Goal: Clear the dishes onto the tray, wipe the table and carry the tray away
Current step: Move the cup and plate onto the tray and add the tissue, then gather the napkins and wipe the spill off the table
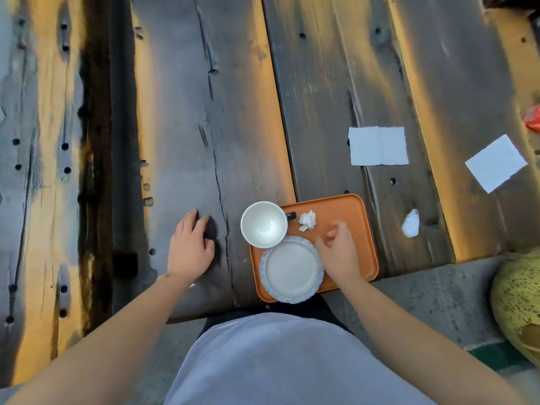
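Note:
An orange tray (353, 206) lies at the near edge of the dark wooden table (187, 112). On it stand a white bowl (264, 224) at the left, overhanging the tray's edge, and a blue-rimmed plate (291, 269) at the front. A crumpled white tissue (307, 220) and a small dark object (291, 215) lie at the tray's back. My right hand (339, 252) hovers over the tray beside the plate, fingers loosely apart, holding nothing. My left hand (191, 244) rests flat on the table left of the tray.
Two flat white napkins lie on the table, one (378, 146) behind the tray and one (496, 162) far right. A small white patch (410, 223) sits right of the tray. A yellow-green round object (517, 299) is at the right edge, a red thing (533, 116) above it.

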### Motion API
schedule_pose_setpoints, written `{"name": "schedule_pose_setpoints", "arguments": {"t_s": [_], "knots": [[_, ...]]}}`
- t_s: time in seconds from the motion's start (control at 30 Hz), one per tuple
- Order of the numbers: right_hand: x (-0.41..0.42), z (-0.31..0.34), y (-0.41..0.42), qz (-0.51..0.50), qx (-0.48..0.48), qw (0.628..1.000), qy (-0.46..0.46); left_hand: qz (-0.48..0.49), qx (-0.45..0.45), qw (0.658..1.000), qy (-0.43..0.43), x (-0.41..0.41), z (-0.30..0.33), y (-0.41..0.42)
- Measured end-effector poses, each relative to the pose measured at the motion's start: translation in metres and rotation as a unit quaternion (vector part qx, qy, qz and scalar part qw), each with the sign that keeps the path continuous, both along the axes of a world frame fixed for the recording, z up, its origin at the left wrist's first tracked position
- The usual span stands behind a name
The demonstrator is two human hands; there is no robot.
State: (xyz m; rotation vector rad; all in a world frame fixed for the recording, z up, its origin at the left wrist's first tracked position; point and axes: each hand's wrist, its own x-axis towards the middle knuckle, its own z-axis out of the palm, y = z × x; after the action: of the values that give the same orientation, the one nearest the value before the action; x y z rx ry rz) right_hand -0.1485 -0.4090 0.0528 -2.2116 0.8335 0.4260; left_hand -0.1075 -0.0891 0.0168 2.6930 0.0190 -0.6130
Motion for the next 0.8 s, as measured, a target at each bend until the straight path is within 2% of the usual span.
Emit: {"name": "schedule_pose_setpoints", "arguments": {"t_s": [0.1, 0.33, 0.63, 0.7, 0.8], "knots": [[-0.028, 0.008, -0.012, -0.035, -0.003, 0.999, 0.011, -0.008, -0.001, 1.000, 0.023, 0.001, 0.004, 0.005], [-0.139, 0.005, -0.068, -0.079, 0.090, 0.991, 0.063, 0.138, -0.040, 0.989, 0.039, -0.034, 0.010, -0.030], [-0.255, -0.004, -0.216, -0.059, 0.110, 0.989, 0.075, 0.282, -0.029, 0.957, 0.059, -0.203, 0.032, -0.175], [-0.275, -0.008, -0.238, -0.061, 0.117, 0.987, 0.090, 0.239, -0.035, 0.965, 0.099, -0.245, 0.032, -0.217], [-0.312, -0.012, -0.259, -0.066, 0.131, 0.981, 0.124, 0.028, -0.049, 0.970, 0.236, -0.281, 0.041, -0.266]]}}
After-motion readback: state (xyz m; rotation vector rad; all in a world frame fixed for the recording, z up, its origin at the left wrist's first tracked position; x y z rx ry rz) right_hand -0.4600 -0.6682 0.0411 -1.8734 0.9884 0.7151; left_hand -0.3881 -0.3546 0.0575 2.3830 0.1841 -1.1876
